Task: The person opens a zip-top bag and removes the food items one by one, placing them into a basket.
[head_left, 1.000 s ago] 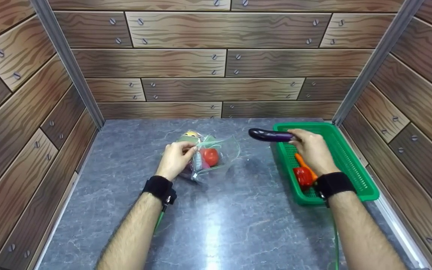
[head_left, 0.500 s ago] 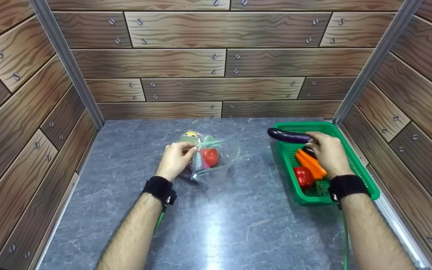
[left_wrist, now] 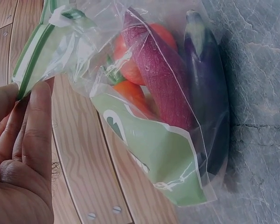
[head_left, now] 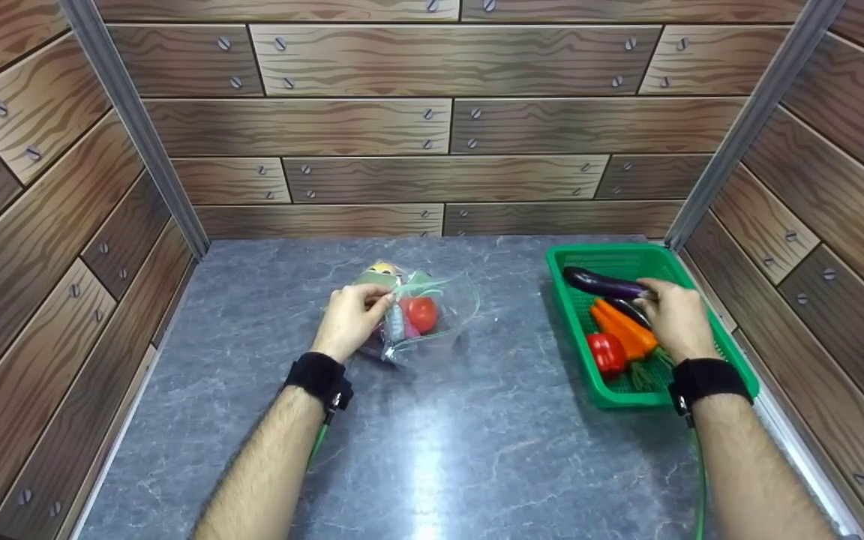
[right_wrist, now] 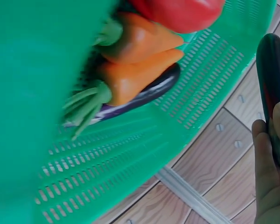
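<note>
Right hand [head_left: 673, 319] is curled round the glossy dark-purple eggplant [head_left: 603, 284], upper right of frame, over the green perforated plastic basket [head_left: 709, 330]. Looks like the placing step; next I'd lower and release. Left hand [head_left: 348, 319] pinches the clear zip bag [head_left: 439, 311] mouth, probably open.

Left hand [head_left: 349, 319] out front-centre, fingers curled, pinching with thumb and fingertips, forearm bare with black wrist strap. Right hand [head_left: 676, 319] extended far right, fingers wrapped in a grip, same strap.

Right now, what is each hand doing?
Left hand: pinching the clear bag at its rim.
Right hand: gripping the eggplant over the green basket.
</note>
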Demonstrator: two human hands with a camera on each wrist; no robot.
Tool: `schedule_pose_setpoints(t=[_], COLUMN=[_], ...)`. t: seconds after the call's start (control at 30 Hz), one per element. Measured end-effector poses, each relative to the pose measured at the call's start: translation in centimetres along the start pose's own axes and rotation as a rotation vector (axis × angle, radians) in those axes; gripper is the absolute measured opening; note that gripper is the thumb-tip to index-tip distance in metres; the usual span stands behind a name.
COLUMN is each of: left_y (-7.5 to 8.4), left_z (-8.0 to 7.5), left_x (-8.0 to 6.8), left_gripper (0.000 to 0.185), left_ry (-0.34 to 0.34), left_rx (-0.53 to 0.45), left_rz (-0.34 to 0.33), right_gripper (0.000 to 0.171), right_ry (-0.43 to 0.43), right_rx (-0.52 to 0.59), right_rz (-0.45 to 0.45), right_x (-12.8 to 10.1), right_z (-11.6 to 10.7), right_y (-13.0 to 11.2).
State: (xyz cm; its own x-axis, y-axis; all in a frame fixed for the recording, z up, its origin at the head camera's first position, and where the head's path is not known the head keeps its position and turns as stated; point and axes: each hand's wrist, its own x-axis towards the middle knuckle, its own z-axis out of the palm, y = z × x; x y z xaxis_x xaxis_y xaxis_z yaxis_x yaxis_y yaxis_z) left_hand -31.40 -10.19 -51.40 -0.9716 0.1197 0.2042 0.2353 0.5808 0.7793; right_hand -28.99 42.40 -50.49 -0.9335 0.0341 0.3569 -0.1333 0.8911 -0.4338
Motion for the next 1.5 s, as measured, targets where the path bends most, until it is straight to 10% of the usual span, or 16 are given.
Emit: schedule_pose_setpoints(t=[0.8, 0.83, 1.03, 1.2, 1.5], left_y=[-0.5, -2.8, -4.5, -0.6, -0.5], left_z=[-0.2, 0.6, 1.3, 0.3, 0.4], left_x=[-0.5, 0.6, 1.7, -0.1, -0.4], left_gripper=[0.028, 0.031, 0.032, 0.026, 0.026], left_ry=[0.005, 0.004, -0.02, -0.002, 0.006], left_rx=[-0.025, -0.051, -0.07, -0.021, -0.015], left_rz=[0.043, 0.079, 0.049, -0.008, -0.022], right_gripper=[0.036, 0.035, 0.035, 0.035, 0.036], right_ry=[-0.175, -0.176, -0.181, -0.218, -0.29], right_rx=[-0.058, -0.06, -0.068, -0.068, -0.059], right_rz=[0.08, 0.08, 0.086, 0.125, 0.178], right_x=[-1.4, -1.5, -1.9, -2.1, -2.2], right_z=[1.4, 1.4, 1.7, 1.9, 2.1], right_y=[3.3, 3.3, 3.7, 4.0, 4.4])
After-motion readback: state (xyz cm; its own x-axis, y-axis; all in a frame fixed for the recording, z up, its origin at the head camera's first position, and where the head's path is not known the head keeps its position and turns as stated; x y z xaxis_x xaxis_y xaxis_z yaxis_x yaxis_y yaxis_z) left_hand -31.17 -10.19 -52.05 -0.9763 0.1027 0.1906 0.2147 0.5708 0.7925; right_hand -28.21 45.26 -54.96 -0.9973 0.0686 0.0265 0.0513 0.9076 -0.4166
